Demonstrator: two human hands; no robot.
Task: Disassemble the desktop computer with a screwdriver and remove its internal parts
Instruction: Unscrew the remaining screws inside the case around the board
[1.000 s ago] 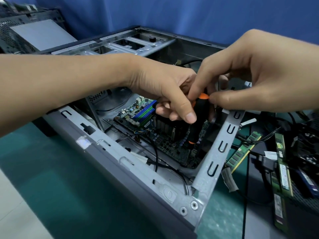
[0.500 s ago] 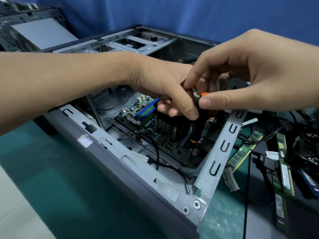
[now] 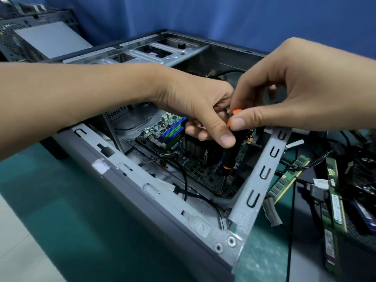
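Near edge: green table, its left corner cut off by the frame. The computer case lay on its side on it, open face up, grey rim towards me. A black cable ran under that rim and I lost it in shadow.

Right of the case: loose memory sticks among a tangle of dark cables, too blurred to count, the furthest ones cut by the frame edge.

Inside the case: the circuit board lay flat on the bottom, blue and green slots at its left end. A good part of the board sat hidden under my hands.

The screwdriver stood nearly upright over the board, black handle, orange cap and orange collar. The shaft below the collar ran into dark; I could not make out the tip or what it met.

My left hand came in from the left, forearm level across the case, thumb pressed down the front of the handle, fingers curled round behind it. My right hand came from the right, wrist cut off by the frame, thumb and forefinger pinching the orange cap; the other fingers were tucked behind and hard to see.

Beyond: the case's metal drive frame, then a second case at far left, partly cut off, and a blue backdrop.
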